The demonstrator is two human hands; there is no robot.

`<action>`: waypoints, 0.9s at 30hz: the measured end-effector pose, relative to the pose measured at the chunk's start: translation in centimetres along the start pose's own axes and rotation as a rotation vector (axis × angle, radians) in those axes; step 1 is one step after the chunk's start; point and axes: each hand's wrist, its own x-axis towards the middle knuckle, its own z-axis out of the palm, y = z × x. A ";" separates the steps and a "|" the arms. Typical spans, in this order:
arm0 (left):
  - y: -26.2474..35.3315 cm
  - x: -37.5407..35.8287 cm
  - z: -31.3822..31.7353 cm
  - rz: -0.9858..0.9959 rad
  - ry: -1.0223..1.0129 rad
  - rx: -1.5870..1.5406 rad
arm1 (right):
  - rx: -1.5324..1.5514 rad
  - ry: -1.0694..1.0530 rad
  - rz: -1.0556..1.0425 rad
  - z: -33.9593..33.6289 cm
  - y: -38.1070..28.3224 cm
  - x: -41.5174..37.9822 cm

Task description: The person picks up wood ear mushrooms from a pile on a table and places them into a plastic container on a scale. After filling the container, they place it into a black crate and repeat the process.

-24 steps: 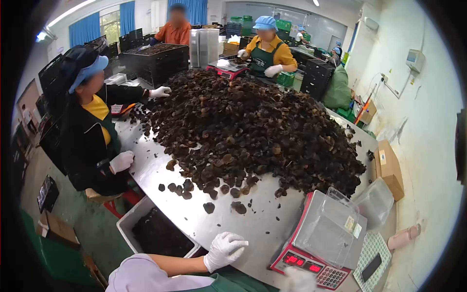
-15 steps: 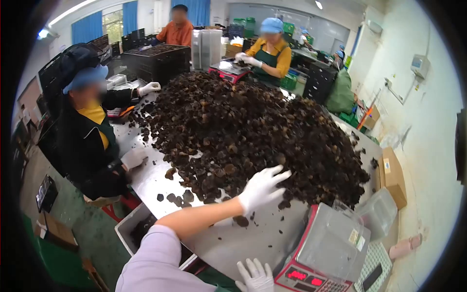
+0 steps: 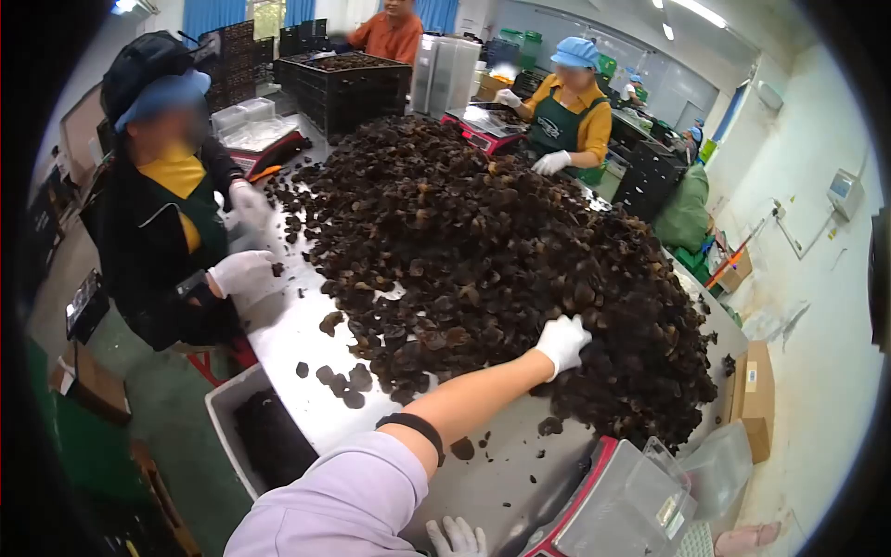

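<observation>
nearest me, the right hand [image 3: 457, 538] is low with its fingers loose and apart, holding nothing i can see. a clear box [image 3: 620, 506] is to its right. farther up, the left hand [image 3: 563, 345] touches the dark pieces [image 3: 464, 232], heaped on the shiny table [image 3: 288, 339]. i can't see its fingertips well, so i can't tell if it grips any. each piece looks light and dry; i guess it could crack, so pinch its rim softly. past the pile, a person [image 3: 561, 125] stands by a red scale [image 3: 483, 137].
</observation>
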 end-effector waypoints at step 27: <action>1.1 -13.1 -8.2 0.010 -0.163 0.058 | 0.131 0.002 0.095 -3.8 -2.2 1.7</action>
